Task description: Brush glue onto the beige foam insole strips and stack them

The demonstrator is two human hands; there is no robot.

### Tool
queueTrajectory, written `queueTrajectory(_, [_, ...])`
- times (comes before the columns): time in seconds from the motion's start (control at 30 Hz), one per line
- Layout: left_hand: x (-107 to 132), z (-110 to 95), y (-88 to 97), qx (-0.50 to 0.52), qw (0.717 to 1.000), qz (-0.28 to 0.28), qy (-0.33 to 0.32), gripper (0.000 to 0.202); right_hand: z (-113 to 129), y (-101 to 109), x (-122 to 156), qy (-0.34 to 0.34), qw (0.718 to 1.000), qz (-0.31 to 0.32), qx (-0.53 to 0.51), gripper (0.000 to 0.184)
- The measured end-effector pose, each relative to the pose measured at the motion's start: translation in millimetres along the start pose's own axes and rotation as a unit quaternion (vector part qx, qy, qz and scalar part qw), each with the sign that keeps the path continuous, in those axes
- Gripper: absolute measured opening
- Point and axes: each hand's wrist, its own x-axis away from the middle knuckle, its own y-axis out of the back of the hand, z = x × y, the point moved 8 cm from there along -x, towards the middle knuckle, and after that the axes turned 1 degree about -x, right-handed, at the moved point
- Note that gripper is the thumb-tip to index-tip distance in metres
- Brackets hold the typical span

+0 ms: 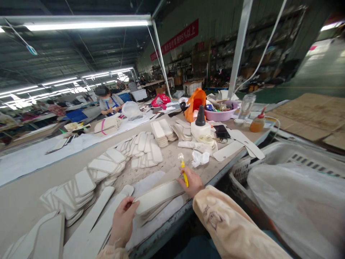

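Note:
My right hand [192,181] is closed around a yellow-handled brush [184,173], its pale, clumped head pointing up and away from me. The fingertips of that hand also rest by the right end of a long off-white panel [159,195] with rounded corners. At the panel's left end, my left hand [125,217] pinches its edge between thumb and fingers. Several similar panels lie stacked beneath it near the table's front edge. To the left of my left hand are longer flat strips [91,216]. Beyond them, fanned piles of short rounded panels [72,194] run across the table.
A white bottle with a black nozzle [201,127], crumpled tissue [200,158] and a purple basin [222,112] stand at the back right. A small bottle of amber liquid [258,124] is near the corner. A plastic-lined white basket [283,162] sits right. Another person [109,102] works across.

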Motion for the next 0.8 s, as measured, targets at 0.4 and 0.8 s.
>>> queueTrajectory(0.4, [4.2, -99.7, -18.6, 0.260, 0.965, 0.034, -0.032, 0.028, 37.2, -4.4, 7.9, 0.041, 0.943, 0.109, -0.312, 0.030])
queueTrajectory(0.8, [3.5, -103.1, -37.1, 0.398, 0.916, 0.004, -0.049, 0.042, 29.1, -16.4, 16.8, -0.044, 0.940, 0.017, -0.338, 0.031])
